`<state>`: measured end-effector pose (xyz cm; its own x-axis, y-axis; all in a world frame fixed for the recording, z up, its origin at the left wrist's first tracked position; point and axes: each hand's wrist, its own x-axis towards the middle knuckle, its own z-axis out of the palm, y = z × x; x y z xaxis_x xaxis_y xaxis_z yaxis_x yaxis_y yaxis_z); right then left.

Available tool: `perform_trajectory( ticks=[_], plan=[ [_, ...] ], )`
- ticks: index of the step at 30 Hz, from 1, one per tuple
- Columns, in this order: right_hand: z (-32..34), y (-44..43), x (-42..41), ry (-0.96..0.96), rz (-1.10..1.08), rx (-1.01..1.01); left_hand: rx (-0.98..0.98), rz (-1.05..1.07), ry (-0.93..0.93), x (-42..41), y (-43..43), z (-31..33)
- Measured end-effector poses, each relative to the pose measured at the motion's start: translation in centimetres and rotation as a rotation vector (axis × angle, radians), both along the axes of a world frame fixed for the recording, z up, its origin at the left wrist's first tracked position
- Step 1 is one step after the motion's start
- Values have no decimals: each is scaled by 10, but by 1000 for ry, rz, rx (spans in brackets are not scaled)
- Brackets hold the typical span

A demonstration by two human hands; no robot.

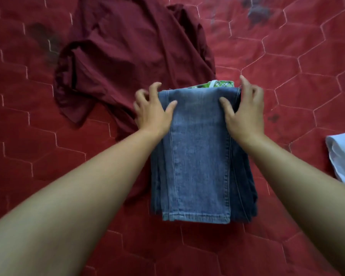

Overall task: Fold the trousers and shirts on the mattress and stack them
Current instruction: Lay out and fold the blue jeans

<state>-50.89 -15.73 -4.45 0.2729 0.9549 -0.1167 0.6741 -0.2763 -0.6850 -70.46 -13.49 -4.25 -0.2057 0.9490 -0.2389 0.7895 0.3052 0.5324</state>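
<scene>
Folded blue jeans [199, 156] lie in a thick rectangle at the middle of the red mattress [307, 80]. My left hand [151, 110] holds the far left corner of the jeans, thumb on top and fingers curled at the edge. On the far right corner, my right hand [243, 110] grips the same way. A green patterned cloth [213, 84] peeks out from under the jeans' far edge. Crumpled and unfolded, a maroon shirt [124, 56] lies beyond and to the left, with part of it under my left hand.
A white garment [343, 156] lies at the right edge of the view. The mattress cover is quilted in hexagons, with dark stains at the far left [46, 40] and far right [257, 12].
</scene>
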Motion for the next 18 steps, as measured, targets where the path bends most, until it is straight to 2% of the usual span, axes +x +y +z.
perform_trajectory(
  ticks=[1,3,7,10,14,18],
  plan=[
    [-6,-6,-2,26,-17,-61,-63,53,-36,5,-8,-6],
    [-18,-23,-6,70,-40,-71,-48,86,-65,14,-31,-17],
    [-29,-38,-10,186,-118,-49,22,74,41,16,-54,-26],
    [-31,-40,-14,214,-128,12,-22,61,33,13,-48,-22],
    [-25,-46,-17,243,-116,96,23,-12,23,8,-58,-11],
    [-4,-71,-22,275,-105,225,87,-31,-98,3,-83,4]
  ],
)
